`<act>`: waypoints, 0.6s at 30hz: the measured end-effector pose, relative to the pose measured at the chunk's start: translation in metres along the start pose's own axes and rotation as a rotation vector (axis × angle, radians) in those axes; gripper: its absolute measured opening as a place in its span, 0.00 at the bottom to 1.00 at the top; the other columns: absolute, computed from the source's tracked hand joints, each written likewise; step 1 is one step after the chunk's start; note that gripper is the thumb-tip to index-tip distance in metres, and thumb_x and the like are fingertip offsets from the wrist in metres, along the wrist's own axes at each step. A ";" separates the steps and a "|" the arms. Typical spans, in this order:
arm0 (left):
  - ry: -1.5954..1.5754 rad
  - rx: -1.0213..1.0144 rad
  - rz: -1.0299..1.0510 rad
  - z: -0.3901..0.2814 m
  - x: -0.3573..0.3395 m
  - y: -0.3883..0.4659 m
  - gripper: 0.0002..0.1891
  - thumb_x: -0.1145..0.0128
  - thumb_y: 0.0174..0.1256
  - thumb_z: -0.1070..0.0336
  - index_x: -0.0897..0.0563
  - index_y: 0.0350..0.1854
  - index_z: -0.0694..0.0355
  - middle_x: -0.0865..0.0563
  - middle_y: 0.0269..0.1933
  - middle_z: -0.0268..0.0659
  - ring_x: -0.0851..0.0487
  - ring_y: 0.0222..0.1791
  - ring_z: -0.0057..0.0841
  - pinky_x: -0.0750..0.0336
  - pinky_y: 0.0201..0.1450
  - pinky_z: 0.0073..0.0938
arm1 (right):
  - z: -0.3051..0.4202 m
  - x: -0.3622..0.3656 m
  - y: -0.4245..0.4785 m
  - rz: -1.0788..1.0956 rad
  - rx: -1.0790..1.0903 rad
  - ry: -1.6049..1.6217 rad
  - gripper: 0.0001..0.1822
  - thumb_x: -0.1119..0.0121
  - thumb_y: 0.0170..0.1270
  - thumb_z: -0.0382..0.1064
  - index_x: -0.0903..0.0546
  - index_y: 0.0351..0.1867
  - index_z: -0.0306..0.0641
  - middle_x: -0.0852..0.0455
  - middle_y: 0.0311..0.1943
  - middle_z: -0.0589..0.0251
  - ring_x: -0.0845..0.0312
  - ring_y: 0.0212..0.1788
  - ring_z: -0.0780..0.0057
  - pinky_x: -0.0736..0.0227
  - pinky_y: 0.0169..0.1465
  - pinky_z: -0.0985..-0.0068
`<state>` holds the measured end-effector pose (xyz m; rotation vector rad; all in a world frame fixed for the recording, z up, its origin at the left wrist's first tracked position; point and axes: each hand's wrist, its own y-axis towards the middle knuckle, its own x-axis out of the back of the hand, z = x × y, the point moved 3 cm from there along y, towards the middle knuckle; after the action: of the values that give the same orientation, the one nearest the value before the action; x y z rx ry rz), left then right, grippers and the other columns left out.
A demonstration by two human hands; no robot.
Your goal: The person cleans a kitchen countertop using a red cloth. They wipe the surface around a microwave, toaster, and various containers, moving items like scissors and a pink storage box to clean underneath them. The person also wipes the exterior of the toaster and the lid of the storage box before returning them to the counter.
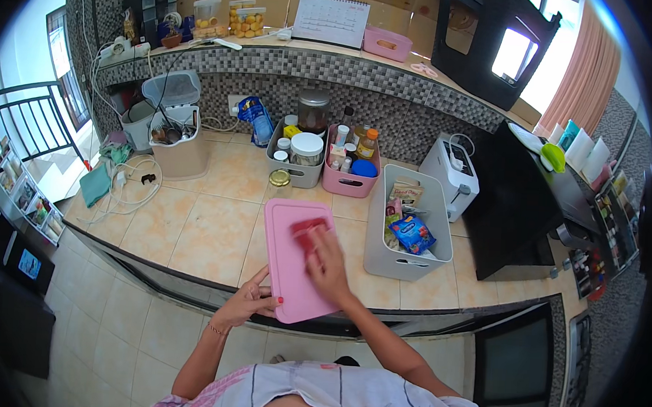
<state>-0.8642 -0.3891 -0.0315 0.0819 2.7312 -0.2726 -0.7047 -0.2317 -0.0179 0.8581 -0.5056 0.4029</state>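
Note:
A pink plastic lid [285, 256] with rounded corners is tilted over the front edge of the tiled counter. My left hand [249, 302] grips its lower left edge, thumb on top and fingers underneath. My right hand [326, 259] presses a folded red cloth [309, 233] against the upper part of the lid; hand and cloth are blurred. Just beyond the lid stands a glass jar with a gold-coloured cap [279, 182]. Behind it are a grey basket [303, 178] of jars and a pink basket [349, 188] of bottles.
To the right, a tall light-grey bin [381, 261] holds snack packets [413, 234], near a white toaster [454, 169]. Leftward stand a beige container [179, 160] with its lid raised, a coiled white cable [139, 185] and a green cloth [96, 185]. A tiled shelf [311, 59] runs along the back.

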 end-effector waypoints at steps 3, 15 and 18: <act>0.007 -0.009 0.020 -0.004 -0.005 0.001 0.49 0.37 0.68 0.74 0.59 0.82 0.51 0.15 0.57 0.43 0.13 0.49 0.26 0.14 0.49 0.31 | -0.006 -0.004 0.002 -0.113 -0.156 -0.012 0.30 0.44 0.69 0.42 0.30 0.73 0.50 0.32 0.72 0.48 0.40 0.75 0.47 0.50 0.77 0.53; 0.050 -0.053 0.056 -0.014 0.001 0.003 0.48 0.39 0.67 0.78 0.57 0.82 0.53 0.16 0.57 0.47 0.13 0.49 0.26 0.14 0.50 0.29 | -0.013 -0.004 0.037 -0.126 -0.086 0.002 0.27 0.48 0.71 0.38 0.29 0.72 0.46 0.32 0.72 0.44 0.40 0.74 0.44 0.49 0.76 0.54; 0.030 -0.074 0.037 -0.009 0.008 0.006 0.49 0.39 0.67 0.78 0.58 0.82 0.53 0.15 0.55 0.47 0.12 0.48 0.26 0.13 0.48 0.29 | 0.021 -0.019 0.026 -0.088 -0.076 0.201 0.27 0.46 0.69 0.37 0.28 0.71 0.45 0.32 0.72 0.45 0.39 0.74 0.44 0.49 0.76 0.53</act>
<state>-0.8744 -0.3814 -0.0276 0.1171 2.7634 -0.1608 -0.7388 -0.2354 -0.0019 0.7539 -0.2945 0.3822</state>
